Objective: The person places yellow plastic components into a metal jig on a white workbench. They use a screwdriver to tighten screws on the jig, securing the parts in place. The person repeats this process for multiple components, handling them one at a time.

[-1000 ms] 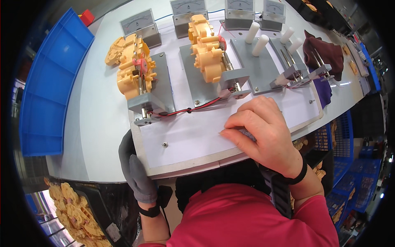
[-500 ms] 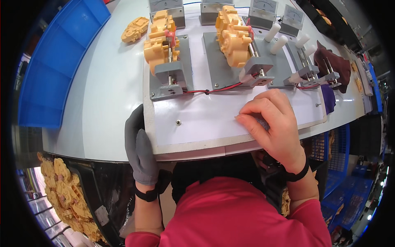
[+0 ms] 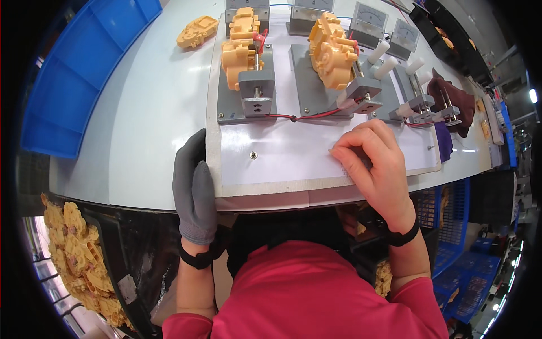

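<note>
My left hand [image 3: 195, 189], in a grey glove, rests against the left edge of the white-topped board [image 3: 293, 161], its fingers stretched out and holding nothing. Over the board's front right part, my bare right hand [image 3: 379, 164] is curled, thumb and forefinger tips together, with nothing visible in them. Beyond the hands stand two grey fixtures. One carries a yellow plastic gear housing [image 3: 240, 59] on the left, the other a second yellow housing [image 3: 333, 53] in the middle. A red and black wire [image 3: 307, 118] runs between the fixtures. A small metal toggle switch [image 3: 253, 155] sits near my left hand.
Several analog meters [image 3: 370, 20] line the back. White pegs [image 3: 386, 67] and another metal fixture [image 3: 420, 104] stand right, near a brown cloth [image 3: 458, 101]. A loose yellow housing [image 3: 196, 31] lies back left, beside a blue bin [image 3: 73, 79]. More yellow parts [image 3: 82, 260] fill a black crate below.
The whole view has shifted slightly, so the board and fixtures appear further right and higher. Both hands keep nearly the same pose and place on the board.
</note>
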`<action>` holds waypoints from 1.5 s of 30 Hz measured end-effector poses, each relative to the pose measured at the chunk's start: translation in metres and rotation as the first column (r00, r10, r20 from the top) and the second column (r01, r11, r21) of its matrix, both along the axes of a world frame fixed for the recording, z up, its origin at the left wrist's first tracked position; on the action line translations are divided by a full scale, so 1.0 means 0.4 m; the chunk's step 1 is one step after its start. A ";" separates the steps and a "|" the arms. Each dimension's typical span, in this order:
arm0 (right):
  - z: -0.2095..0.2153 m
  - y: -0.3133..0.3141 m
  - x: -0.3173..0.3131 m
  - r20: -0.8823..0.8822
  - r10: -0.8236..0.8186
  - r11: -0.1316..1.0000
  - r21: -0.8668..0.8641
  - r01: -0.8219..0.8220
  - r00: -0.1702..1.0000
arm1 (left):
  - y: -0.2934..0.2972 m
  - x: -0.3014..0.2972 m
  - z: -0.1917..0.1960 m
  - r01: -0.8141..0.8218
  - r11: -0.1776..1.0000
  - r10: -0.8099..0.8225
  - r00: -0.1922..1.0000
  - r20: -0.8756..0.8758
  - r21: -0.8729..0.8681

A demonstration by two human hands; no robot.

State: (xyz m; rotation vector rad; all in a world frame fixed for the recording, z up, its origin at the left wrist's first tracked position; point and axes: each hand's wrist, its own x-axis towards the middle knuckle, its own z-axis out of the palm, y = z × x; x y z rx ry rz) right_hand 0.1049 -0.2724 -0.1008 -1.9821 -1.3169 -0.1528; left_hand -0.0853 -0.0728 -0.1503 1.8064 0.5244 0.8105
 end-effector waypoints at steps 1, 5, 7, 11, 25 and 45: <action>0.000 0.000 -0.001 -0.001 0.001 1.000 0.003 -0.001 1.000 | 0.000 -0.001 0.000 0.001 1.000 -0.001 1.000 0.002 -0.001; 0.002 0.000 -0.004 -0.008 -0.003 1.000 -0.005 0.003 1.000 | -0.003 -0.004 0.001 -0.004 1.000 0.004 1.000 0.008 -0.014; 0.004 0.000 -0.008 -0.017 -0.019 1.000 -0.011 0.019 1.000 | -0.003 -0.005 -0.001 -0.002 1.000 0.002 1.000 0.009 -0.010; 0.005 0.002 -0.008 -0.019 -0.044 0.999 -0.017 0.044 0.999 | -0.001 0.000 -0.003 0.003 1.000 -0.003 1.000 0.012 0.007; 0.008 -0.015 -0.025 -0.108 -0.124 0.985 -0.130 0.109 0.986 | 0.015 -0.007 -0.002 -0.054 0.990 0.043 0.995 0.086 0.130; 0.039 0.000 -0.022 -0.004 -0.088 0.971 -0.225 0.085 0.996 | 0.011 -0.004 -0.013 -0.038 0.981 0.046 0.998 -0.039 0.190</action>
